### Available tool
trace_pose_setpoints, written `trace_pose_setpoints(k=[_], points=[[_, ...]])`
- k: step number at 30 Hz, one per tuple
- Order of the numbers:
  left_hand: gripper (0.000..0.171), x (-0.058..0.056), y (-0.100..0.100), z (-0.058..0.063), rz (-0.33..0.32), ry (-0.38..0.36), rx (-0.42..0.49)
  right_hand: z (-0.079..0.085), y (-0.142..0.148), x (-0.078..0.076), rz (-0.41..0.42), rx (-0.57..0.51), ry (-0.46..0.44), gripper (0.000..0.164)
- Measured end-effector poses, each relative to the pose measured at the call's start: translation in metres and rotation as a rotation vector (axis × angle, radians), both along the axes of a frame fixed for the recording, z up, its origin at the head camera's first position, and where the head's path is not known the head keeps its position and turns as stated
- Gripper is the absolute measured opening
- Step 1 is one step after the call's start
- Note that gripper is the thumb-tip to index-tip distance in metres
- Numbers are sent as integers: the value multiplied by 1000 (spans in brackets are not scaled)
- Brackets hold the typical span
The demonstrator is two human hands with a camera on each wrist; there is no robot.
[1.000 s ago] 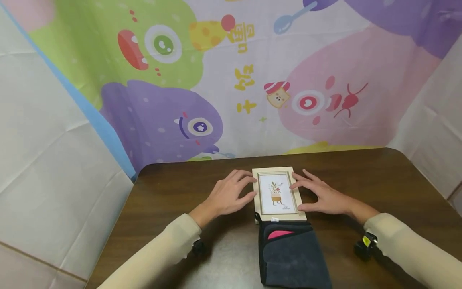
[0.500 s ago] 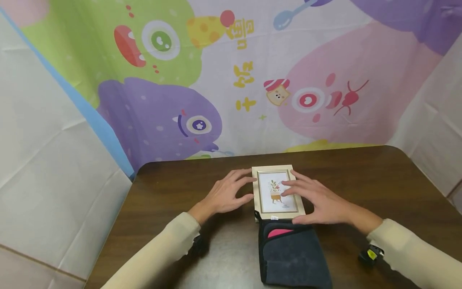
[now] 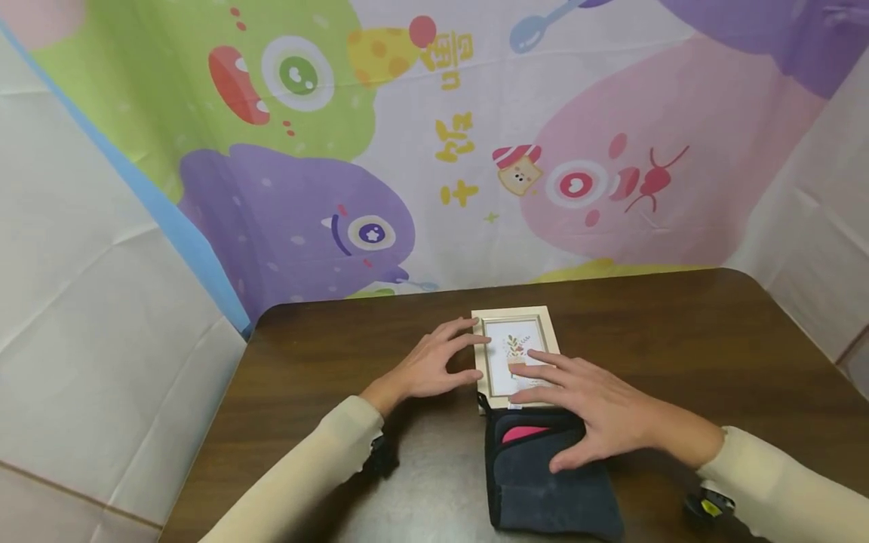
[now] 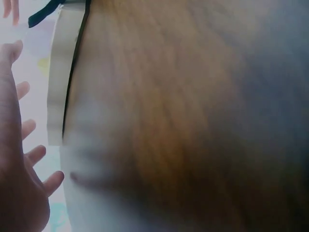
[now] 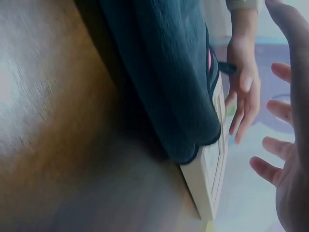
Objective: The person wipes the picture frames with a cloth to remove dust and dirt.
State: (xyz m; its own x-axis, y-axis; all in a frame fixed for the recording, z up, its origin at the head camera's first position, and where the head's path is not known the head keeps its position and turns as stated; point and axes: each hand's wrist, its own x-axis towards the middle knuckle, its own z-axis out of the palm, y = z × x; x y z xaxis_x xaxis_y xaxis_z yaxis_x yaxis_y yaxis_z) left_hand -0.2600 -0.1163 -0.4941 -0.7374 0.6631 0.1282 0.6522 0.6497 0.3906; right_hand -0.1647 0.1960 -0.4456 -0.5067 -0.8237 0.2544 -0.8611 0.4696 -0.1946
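Cartoon-printed fabric (image 3: 462, 188) hangs behind a dark worktop (image 3: 326, 362), where a picture frame (image 3: 502, 343) lies flat, its near end meeting a padded cloth (image 3: 536, 490). The left grip (image 3: 434, 363), relaxed and holding nothing, sits at its left edge; the right grip (image 3: 604, 411), spread and empty, hovers over both. Snagging the cloth could slew the frame; a stray touch could smudge its face.

A brown wood-grain tabletop (image 3: 652, 324) with rounded far corners reaches back to a brightly printed cloth (image 3: 502, 249) hanging behind it. The print shows a green monster (image 3: 297, 74), a purple monster (image 3: 292, 219), a pink monster (image 3: 706, 166), a blue spoon (image 3: 536, 30) and sideways yellow lettering (image 3: 453, 136). A pale, creased left sheet (image 3: 102, 264) and a similar right sheet (image 3: 815, 249) flank the tabletop.
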Motion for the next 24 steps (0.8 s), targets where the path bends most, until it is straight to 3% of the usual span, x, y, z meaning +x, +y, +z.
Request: trace_pose_setpoints(k=[11, 16, 24], points=[[65, 1, 3, -10, 17, -106, 78, -1, -7, 31, 51, 49, 58, 95], [69, 0, 0, -15, 16, -110, 102, -3, -10, 42, 59, 109, 38, 98], [66, 1, 2, -16, 36, -137, 121, -6, -13, 52, 87, 196, -31, 89]])
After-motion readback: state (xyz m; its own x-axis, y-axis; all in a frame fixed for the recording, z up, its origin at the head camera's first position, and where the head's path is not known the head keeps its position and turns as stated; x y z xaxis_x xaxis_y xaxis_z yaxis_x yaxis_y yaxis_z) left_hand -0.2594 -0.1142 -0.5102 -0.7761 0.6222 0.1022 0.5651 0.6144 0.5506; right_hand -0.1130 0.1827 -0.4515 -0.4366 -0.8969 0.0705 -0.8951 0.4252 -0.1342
